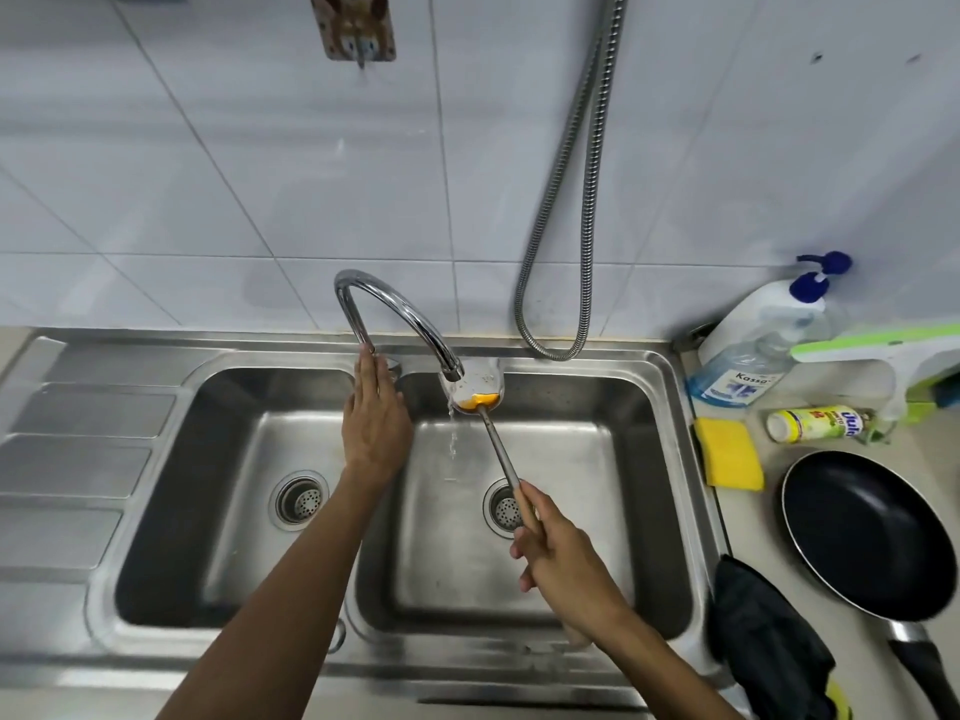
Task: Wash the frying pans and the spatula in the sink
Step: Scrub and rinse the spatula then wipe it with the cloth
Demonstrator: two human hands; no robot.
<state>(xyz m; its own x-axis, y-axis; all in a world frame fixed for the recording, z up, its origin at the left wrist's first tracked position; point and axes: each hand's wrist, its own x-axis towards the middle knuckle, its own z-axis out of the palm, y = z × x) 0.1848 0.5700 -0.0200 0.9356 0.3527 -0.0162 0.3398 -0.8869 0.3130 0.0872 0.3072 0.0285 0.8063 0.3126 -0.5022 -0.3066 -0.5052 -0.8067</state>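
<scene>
White tiled wall point(260, 174) across the upper half. Below it, a stainless steel double sink point(260, 350) with a ridged drainboard at far left. On the countertop point(748, 517) just right of the sink, a black non-stick frying pan point(867, 532), right way up, handle pointing toward the near edge. Down the wall, a ribbed metal hose point(587, 163) hanging in a loop. Over the sink's near right corner, a dark cloth point(763, 631). Behind the divider between the bowls, a curved chrome faucet point(395, 309), spout over the right bowl, a thin stream of water point(453, 433) falling. At its foot, the left hand point(375, 423), fingers straight and together, fingertips touching the faucet's base. Over the right bowl, the right hand point(561, 558), fingers wrapped round the handle of a metal spatula point(496, 444), blade raised under the spout and smeared with orange residue. At back right, a pump bottle point(753, 350) of blue liquid. Nearer, a yellow sponge point(730, 452) and a small yellow-green bottle point(815, 423) lying on its side.
</scene>
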